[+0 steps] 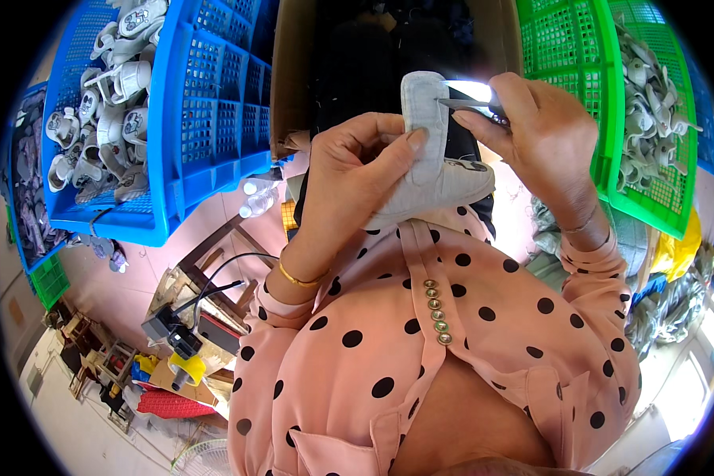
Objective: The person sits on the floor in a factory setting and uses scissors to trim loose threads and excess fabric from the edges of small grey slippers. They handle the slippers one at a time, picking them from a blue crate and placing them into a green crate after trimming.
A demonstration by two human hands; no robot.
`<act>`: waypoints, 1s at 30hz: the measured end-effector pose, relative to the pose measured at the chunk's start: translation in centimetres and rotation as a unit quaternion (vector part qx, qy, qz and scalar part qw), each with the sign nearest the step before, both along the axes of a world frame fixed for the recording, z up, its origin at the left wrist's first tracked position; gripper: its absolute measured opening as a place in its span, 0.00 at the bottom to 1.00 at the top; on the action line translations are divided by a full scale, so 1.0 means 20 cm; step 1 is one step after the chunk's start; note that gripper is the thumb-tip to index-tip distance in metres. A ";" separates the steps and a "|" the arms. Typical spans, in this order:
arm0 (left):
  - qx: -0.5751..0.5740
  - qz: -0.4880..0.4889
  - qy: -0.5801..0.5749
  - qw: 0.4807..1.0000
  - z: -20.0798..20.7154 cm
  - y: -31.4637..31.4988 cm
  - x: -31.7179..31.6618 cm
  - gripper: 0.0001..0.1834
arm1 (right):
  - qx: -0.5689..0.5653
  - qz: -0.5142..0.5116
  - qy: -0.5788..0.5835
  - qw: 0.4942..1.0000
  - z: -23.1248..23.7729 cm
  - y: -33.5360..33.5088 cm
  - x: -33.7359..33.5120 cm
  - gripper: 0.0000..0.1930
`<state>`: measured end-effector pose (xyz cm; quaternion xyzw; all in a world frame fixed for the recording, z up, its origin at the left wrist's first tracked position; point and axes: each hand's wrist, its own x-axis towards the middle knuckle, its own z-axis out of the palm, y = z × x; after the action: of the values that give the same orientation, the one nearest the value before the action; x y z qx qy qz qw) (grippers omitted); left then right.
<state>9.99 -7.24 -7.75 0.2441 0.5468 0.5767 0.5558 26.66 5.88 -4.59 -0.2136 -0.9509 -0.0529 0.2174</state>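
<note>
My left hand (345,170) is closed on a light grey fabric shoe upper (432,198), thumb and fingers pinching the base of its strap. The strap (423,91) stands up with its rounded end away from me. My right hand (551,135) is closed around a small pair of thread snips (472,97). Their two blades are apart, one shining brightly, with the tips at the right edge of the strap near its end. Whether the blades have a thread between them is too small to tell. Most of the snips' handle is hidden in my right hand.
At the left, a blue plastic crate (174,174) holds several grey shoe uppers (115,103). A green crate (603,103) at the right holds more grey pieces (646,119). A cardboard box (291,79) is ahead. A plastic bottle (255,200) and a wooden stool (238,246) are at the lower left.
</note>
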 end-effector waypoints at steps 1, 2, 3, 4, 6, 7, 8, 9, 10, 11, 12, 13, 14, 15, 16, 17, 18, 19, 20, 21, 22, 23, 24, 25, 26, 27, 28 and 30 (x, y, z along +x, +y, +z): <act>-0.003 -0.005 -0.004 1.000 0.00 0.00 0.00 0.09 | -0.020 -0.006 0.012 1.000 -0.02 -0.01 0.00 0.18; -0.007 -0.009 -0.008 1.000 0.00 0.00 0.00 0.09 | -0.040 -0.012 0.023 0.999 -0.03 -0.01 0.00 0.18; 0.004 0.003 -0.010 1.000 0.00 0.00 0.00 0.10 | -0.138 -0.038 0.057 0.988 -0.02 -0.02 -0.01 0.18; 0.014 0.015 -0.012 1.000 -0.01 0.01 0.02 0.10 | -0.235 -0.063 0.091 0.966 0.00 -0.04 -0.02 0.18; 0.023 0.029 -0.026 0.999 -0.02 0.01 0.02 0.11 | -0.307 -0.090 0.112 0.941 0.02 -0.04 -0.02 0.19; 0.023 0.031 -0.038 0.999 -0.01 0.01 0.02 0.12 | -0.283 -0.092 0.100 0.949 0.03 -0.03 -0.01 0.19; 0.023 0.033 -0.050 0.998 -0.01 0.01 0.01 0.12 | -0.258 -0.093 0.089 0.957 0.04 -0.03 -0.01 0.19; 0.021 0.028 -0.036 0.999 -0.02 0.01 0.00 0.12 | -0.192 -0.080 0.063 0.976 0.03 -0.03 -0.01 0.19; 0.020 0.022 -0.023 0.999 -0.02 0.01 -0.01 0.12 | -0.153 -0.056 0.045 0.986 0.04 -0.03 -0.01 0.19; 0.018 0.016 -0.009 1.000 -0.02 0.01 -0.02 0.11 | -0.113 -0.033 0.028 0.993 0.04 -0.02 0.00 0.19; 0.018 0.015 -0.011 1.000 -0.02 0.01 -0.03 0.11 | -0.073 -0.009 0.010 0.997 0.05 -0.02 0.01 0.19; 0.019 0.015 -0.012 1.000 -0.01 0.01 -0.03 0.11 | -0.037 0.000 -0.007 0.999 0.05 -0.02 0.01 0.19; 0.019 0.015 -0.013 1.000 0.00 0.01 -0.04 0.11 | -0.036 0.008 -0.028 0.999 0.06 -0.03 0.01 0.18; 0.022 0.018 -0.017 0.999 0.00 0.01 -0.04 0.10 | -0.034 0.015 -0.049 0.998 0.08 -0.03 0.01 0.17; 0.025 0.022 -0.021 0.999 0.00 0.01 -0.04 0.10 | -0.032 0.023 -0.069 0.997 0.10 -0.04 0.01 0.17; 0.028 0.025 -0.026 0.999 0.00 0.01 -0.04 0.10 | -0.020 0.021 -0.062 0.998 0.09 -0.04 0.00 0.17; 0.030 0.022 -0.021 0.999 0.01 0.01 -0.04 0.10 | -0.007 0.020 -0.055 0.998 0.08 -0.04 -0.01 0.18; 0.032 0.020 -0.015 0.999 0.01 0.01 -0.03 0.10 | 0.005 0.019 -0.048 0.999 0.07 -0.04 -0.01 0.18; 0.033 0.018 -0.010 0.999 0.01 0.01 -0.04 0.10 | 0.013 0.020 -0.052 0.998 0.08 -0.04 -0.02 0.18; 0.035 0.017 -0.019 0.999 0.01 0.00 -0.04 0.10 | 0.020 0.021 -0.056 0.998 0.08 -0.04 -0.02 0.18; 0.036 0.016 -0.029 0.999 0.01 0.00 -0.05 0.09 | 0.027 0.021 -0.060 0.998 0.09 -0.04 -0.03 0.18; 0.038 0.016 -0.038 0.998 0.01 0.00 -0.05 0.09 | 0.031 0.022 -0.063 0.997 0.09 -0.04 -0.03 0.18; 0.039 0.022 -0.030 0.999 0.01 0.00 -0.05 0.09 | 0.034 0.023 -0.067 0.997 0.10 -0.05 -0.03 0.18; 0.040 0.029 -0.021 0.999 0.01 0.00 -0.04 0.09 | 0.037 0.024 -0.070 0.997 0.10 -0.05 -0.04 0.18; 0.041 0.035 -0.013 0.998 0.01 0.01 -0.04 0.09 | 0.040 0.021 -0.075 0.996 0.10 -0.05 -0.04 0.18; 0.042 0.040 -0.012 0.998 0.01 0.01 -0.03 0.10 | 0.043 0.019 -0.079 0.996 0.10 -0.05 -0.04 0.18; 0.043 0.046 -0.011 0.998 0.01 0.01 -0.03 0.10 | 0.045 0.017 -0.084 0.995 0.10 -0.05 -0.04 0.18; 0.044 0.049 -0.010 0.998 0.01 0.00 -0.03 0.10 | 0.049 0.018 -0.085 0.995 0.10 -0.05 -0.05 0.18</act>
<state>9.46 -7.15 -7.56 0.2355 0.5268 0.6288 0.5211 25.74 4.86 -2.56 -0.1807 -0.9659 -0.1136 0.1464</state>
